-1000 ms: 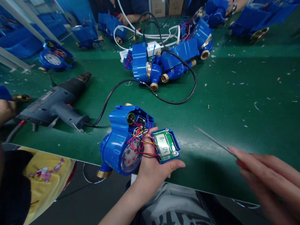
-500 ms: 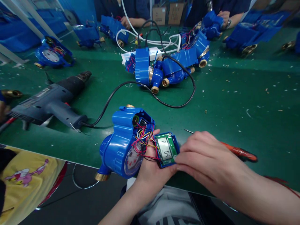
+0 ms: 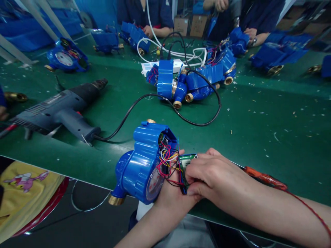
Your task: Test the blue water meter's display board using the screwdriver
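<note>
A blue water meter (image 3: 141, 163) with brass ends stands tilted at the table's near edge, its wiring side facing right. Red, yellow, white and black wires (image 3: 169, 156) run from it to a display module (image 3: 184, 161), a green board with a small screen in a blue frame. My left hand (image 3: 172, 198) is closed around this module from below, just beside the meter. Over its front lies my right hand (image 3: 210, 172), fingers curled and pressed onto the module, hiding most of the screen. Behind my right wrist lies a screwdriver (image 3: 265, 177) with an orange handle.
A grey heat gun (image 3: 67, 112) lies to the left, its black cable (image 3: 126, 117) looping behind the meter. Several more blue meters (image 3: 165, 81) and a white power strip (image 3: 178, 65) sit farther back. Across the table people (image 3: 144, 17) work on meters. A yellow cloth (image 3: 28, 196) hangs lower left.
My right hand has moved left from the module's right edge and now covers most of the screen. The view has shifted slightly. My left hand keeps its hold.
</note>
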### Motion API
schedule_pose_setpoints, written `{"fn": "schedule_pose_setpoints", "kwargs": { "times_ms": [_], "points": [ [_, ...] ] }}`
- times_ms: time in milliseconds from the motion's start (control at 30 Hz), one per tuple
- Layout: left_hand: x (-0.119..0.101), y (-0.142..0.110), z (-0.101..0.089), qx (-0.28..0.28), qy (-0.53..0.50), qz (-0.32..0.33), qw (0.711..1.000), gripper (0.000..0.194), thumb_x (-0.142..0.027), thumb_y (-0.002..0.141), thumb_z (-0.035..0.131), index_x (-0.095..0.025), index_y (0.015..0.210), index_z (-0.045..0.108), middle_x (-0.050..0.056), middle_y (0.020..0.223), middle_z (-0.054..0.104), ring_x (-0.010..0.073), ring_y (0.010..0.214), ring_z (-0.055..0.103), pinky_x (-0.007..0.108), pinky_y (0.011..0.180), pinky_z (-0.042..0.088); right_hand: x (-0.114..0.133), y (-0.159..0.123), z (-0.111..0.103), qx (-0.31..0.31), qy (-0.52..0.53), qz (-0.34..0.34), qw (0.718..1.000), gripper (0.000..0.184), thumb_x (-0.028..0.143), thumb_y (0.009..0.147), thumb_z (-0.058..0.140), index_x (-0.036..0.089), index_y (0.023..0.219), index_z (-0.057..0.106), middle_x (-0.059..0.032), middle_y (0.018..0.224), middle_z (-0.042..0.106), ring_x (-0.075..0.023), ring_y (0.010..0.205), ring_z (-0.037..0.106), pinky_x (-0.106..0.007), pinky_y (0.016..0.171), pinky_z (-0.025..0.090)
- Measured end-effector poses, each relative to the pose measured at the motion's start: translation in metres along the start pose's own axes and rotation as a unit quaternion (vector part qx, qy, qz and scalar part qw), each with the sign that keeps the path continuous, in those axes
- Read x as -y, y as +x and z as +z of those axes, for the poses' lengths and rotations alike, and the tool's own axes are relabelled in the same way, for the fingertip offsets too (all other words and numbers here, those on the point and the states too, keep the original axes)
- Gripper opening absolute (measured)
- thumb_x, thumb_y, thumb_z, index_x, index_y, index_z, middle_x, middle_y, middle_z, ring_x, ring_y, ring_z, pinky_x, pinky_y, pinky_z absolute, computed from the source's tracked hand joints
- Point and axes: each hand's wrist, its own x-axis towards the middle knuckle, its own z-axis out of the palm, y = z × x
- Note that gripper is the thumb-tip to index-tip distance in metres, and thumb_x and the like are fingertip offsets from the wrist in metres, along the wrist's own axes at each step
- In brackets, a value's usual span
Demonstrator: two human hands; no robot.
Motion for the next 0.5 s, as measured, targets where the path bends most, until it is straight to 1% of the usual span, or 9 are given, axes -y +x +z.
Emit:
{"fn": "schedule_pose_setpoints", "kwargs": {
  "times_ms": [67, 167, 233, 267, 300, 367, 433, 500],
  "points": [
    [0.000, 0.000, 0.000, 0.011, -0.017, -0.006, 1.000, 0.081, -0.019, 0.058, 0.078, -0.024, 0.129, 0.039, 0.007, 0.108, 0.059, 0.0306, 0.106, 0.055, 0.053, 0.102, 0.038, 0.003, 0.002, -0.001, 0.008, -0.015, 0.011, 1.000, 0.025, 0.009, 0.075, 0.076, 0.016, 0.064, 0.055, 0.0031, 0.069, 0.057, -0.0164, 0.070, 0.046, -0.031, 0.066, 0.020],
    [0.003, -0.002, 0.002, 0.005, -0.031, -0.011, 0.999, 0.082, -0.021, 0.058, 0.079, -0.023, 0.130, 0.039, 0.008, 0.112, 0.059, 0.0315, 0.111, 0.054, 0.053, 0.105, 0.035, 0.006, 0.004, -0.003, 0.051, -0.057, 0.040, 0.996, 0.022, 0.010, 0.078, 0.074, 0.016, 0.066, 0.056, 0.0018, 0.074, 0.061, -0.0178, 0.073, 0.051, -0.031, 0.067, 0.023],
    [0.006, -0.003, 0.005, -0.009, -0.040, -0.012, 0.999, 0.084, -0.023, 0.055, 0.082, -0.023, 0.129, 0.041, 0.009, 0.116, 0.058, 0.0328, 0.114, 0.052, 0.054, 0.108, 0.033, 0.006, 0.003, -0.001, 0.057, -0.112, 0.021, 0.992, 0.018, 0.014, 0.077, 0.075, 0.017, 0.070, 0.059, 0.0009, 0.078, 0.063, -0.0197, 0.075, 0.055, -0.032, 0.066, 0.025],
    [0.009, -0.002, 0.007, -0.016, -0.050, -0.017, 0.998, 0.083, -0.024, 0.054, 0.083, -0.023, 0.128, 0.043, 0.008, 0.117, 0.058, 0.0329, 0.114, 0.052, 0.054, 0.108, 0.034, 0.005, 0.002, 0.001, 0.047, -0.151, -0.004, 0.987, 0.017, 0.015, 0.076, 0.076, 0.018, 0.071, 0.060, 0.0005, 0.076, 0.063, -0.0200, 0.072, 0.055, -0.033, 0.064, 0.026],
    [0.011, -0.002, 0.009, -0.020, -0.063, -0.024, 0.998, 0.080, -0.025, 0.055, 0.083, -0.024, 0.126, 0.046, 0.008, 0.115, 0.059, 0.0324, 0.113, 0.053, 0.053, 0.106, 0.036, 0.004, 0.001, 0.004, 0.025, -0.192, -0.042, 0.980, 0.017, 0.014, 0.074, 0.076, 0.018, 0.070, 0.060, 0.0002, 0.073, 0.063, -0.0201, 0.068, 0.055, -0.033, 0.061, 0.025],
    [0.016, 0.001, 0.014, -0.030, -0.087, -0.037, 0.995, 0.064, -0.032, 0.066, 0.079, -0.026, 0.123, 0.050, 0.006, 0.108, 0.062, 0.0289, 0.105, 0.058, 0.049, 0.099, 0.045, 0.002, -0.002, 0.012, -0.051, -0.258, -0.128, 0.956, 0.015, 0.009, 0.070, 0.071, 0.018, 0.068, 0.059, -0.0002, 0.066, 0.060, -0.0191, 0.058, 0.052, -0.034, 0.054, 0.024],
    [0.019, 0.004, 0.015, -0.051, -0.094, -0.044, 0.993, 0.043, -0.037, 0.081, 0.066, -0.025, 0.120, 0.053, 0.006, 0.103, 0.063, 0.0240, 0.095, 0.061, 0.045, 0.089, 0.051, 0.001, -0.004, 0.020, -0.132, -0.278, -0.192, 0.932, 0.013, 0.006, 0.066, 0.064, 0.017, 0.065, 0.058, -0.0003, 0.062, 0.057, -0.0178, 0.052, 0.048, -0.034, 0.048, 0.023],
    [0.019, 0.006, 0.009, -0.079, -0.085, -0.045, 0.992, 0.031, -0.039, 0.091, 0.054, -0.022, 0.116, 0.056, 0.007, 0.105, 0.063, 0.0205, 0.091, 0.062, 0.041, 0.082, 0.054, 0.001, -0.004, 0.028, -0.197, -0.271, -0.219, 0.916, 0.011, 0.007, 0.062, 0.060, 0.017, 0.065, 0.058, -0.0004, 0.061, 0.056, -0.0171, 0.051, 0.046, -0.034, 0.045, 0.025]
  ]
}}
